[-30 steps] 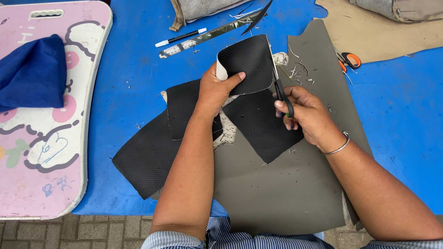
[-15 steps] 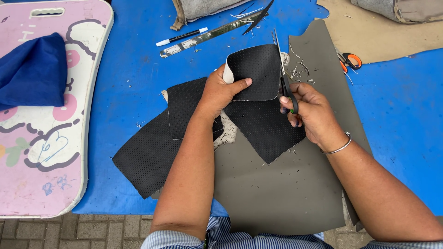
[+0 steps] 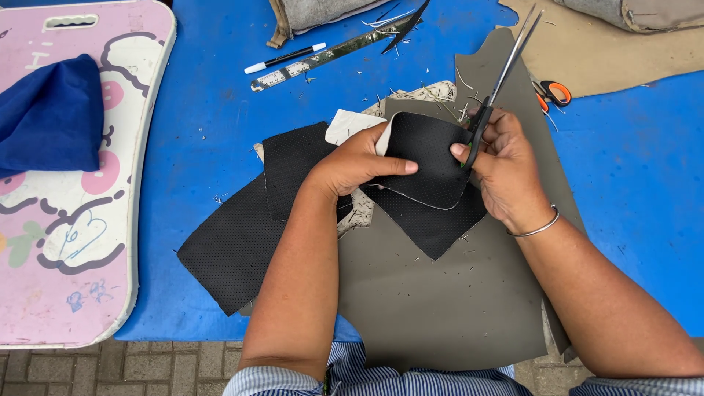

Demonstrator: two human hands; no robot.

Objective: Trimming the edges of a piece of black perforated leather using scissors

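Observation:
My left hand (image 3: 359, 163) pinches a curved black perforated piece (image 3: 429, 161), thumb on top, holding it above the table. My right hand (image 3: 506, 165) grips black-handled scissors (image 3: 497, 81); their long blades stand slightly apart and point up and away, the handles right at the piece's right edge. Under both hands lie more black perforated pieces (image 3: 242, 246) on a large grey-brown sheet (image 3: 447, 301), which rests on the blue table (image 3: 198, 95).
A pink board (image 3: 70, 242) with a blue cloth (image 3: 51, 121) lies at the left. A pen (image 3: 286, 57), a metal ruler (image 3: 323, 59) and a grey bag sit at the back. Orange-handled scissors (image 3: 551, 94) lie by a tan sheet (image 3: 631, 59) at the right. Offcuts are scattered around.
The black piece has been turned and brought lower and flatter in my left hand. The scissors have swung upward, blades now pointing away, with my right hand beside the piece's right edge.

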